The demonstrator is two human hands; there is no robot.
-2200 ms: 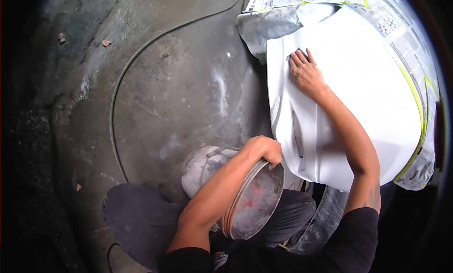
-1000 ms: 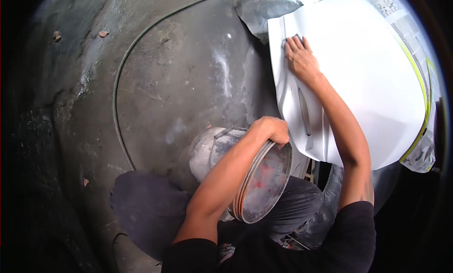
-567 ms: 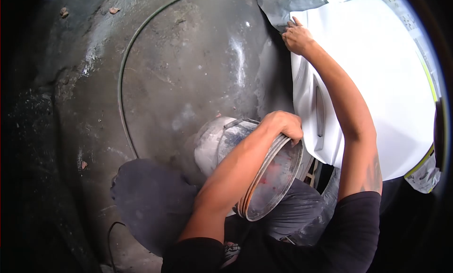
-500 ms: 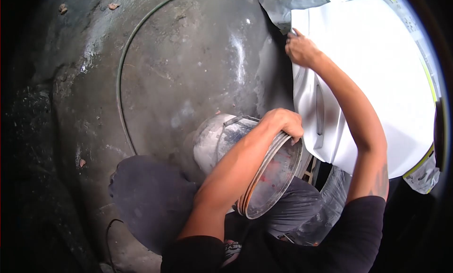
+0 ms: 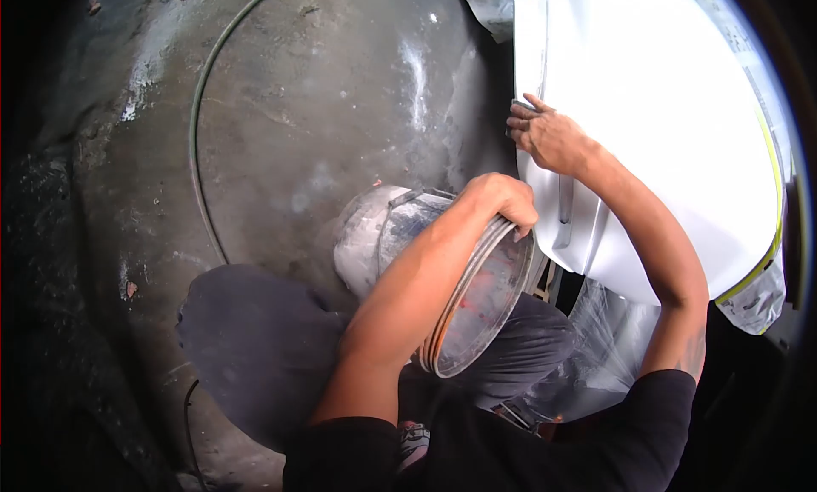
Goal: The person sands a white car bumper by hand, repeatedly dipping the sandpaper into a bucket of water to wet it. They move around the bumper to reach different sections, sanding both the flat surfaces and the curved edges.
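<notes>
grey pad [image 5: 526,106] sits in half-curled right fingers [image 5: 522,124], left fingers [image 5: 521,209] gripping bucket [image 5: 364,235], newsprint [image 5: 760,79] illegible.

Left hand [image 5: 504,201] gripping a tilted bucket [image 5: 362,245], right hand [image 5: 555,141] on a white panel [image 5: 655,134].
The bucket leans just below centre, mouth towards the lower right; at upper right, the right hand's fingers meet the panel's left edge, a small grey piece [image 5: 525,106] among them. A hose [image 5: 194,134] curves across the floor [image 5: 298,126], upper left.

Left hand [image 5: 502,199] curled, right hand [image 5: 546,136] farther forward
</notes>
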